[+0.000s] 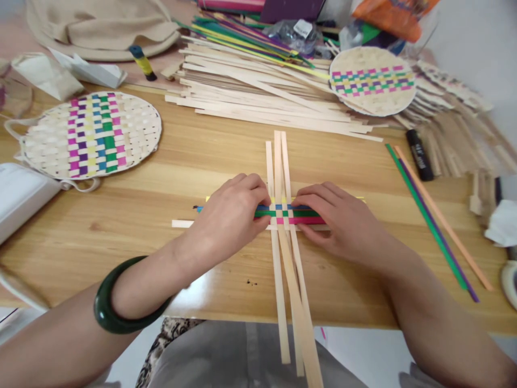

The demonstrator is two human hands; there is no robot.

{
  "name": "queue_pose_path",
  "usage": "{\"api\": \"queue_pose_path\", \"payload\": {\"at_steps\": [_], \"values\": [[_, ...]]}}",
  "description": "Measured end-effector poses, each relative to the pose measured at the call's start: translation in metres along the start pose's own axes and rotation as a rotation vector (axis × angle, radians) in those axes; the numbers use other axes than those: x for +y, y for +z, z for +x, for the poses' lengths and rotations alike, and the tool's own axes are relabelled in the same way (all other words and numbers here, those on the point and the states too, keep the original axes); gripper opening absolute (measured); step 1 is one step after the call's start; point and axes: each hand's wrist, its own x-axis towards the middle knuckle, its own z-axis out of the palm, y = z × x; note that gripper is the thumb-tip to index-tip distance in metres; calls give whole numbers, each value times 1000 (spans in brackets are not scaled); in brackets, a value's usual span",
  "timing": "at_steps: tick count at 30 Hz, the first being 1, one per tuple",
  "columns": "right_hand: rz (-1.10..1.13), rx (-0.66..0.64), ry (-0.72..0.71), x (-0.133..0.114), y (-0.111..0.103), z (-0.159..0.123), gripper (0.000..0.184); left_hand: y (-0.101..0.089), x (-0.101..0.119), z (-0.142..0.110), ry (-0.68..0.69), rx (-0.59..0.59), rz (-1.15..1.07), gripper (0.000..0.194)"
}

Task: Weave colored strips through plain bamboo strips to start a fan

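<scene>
Between my hands lies a small patch of weaving [281, 213], where upright pale strips [280, 280] cross sideways yellow, blue, green and pink strips [306, 219]. My left hand [238, 207] is closed at the left side of the patch, thumb and fingertips pinching the coloured strips. On the right side, my right hand [335, 218] grips the same strips, thumb below and fingers above. The upright strips run away from me past the patch and hang over the near table edge. The palms hide parts of the coloured strips.
A woven oval fan [91, 134] lies left, another woven piece [371, 81] back right. A pile of pale strips [258, 91] spans the back, with coloured strips [250, 37] behind. Right are loose strips [436, 226], a black marker [419, 155] and a tape roll [509, 283].
</scene>
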Motion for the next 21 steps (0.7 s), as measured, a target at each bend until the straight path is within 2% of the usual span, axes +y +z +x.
{"api": "queue_pose_path", "payload": {"at_steps": [11, 21], "values": [[20, 1, 46, 0, 8, 4, 26, 2, -3, 7, -1, 16, -86, 11], [41, -29, 86, -3, 10, 6, 29, 4, 2, 5, 21, 28, -40, 9]]}}
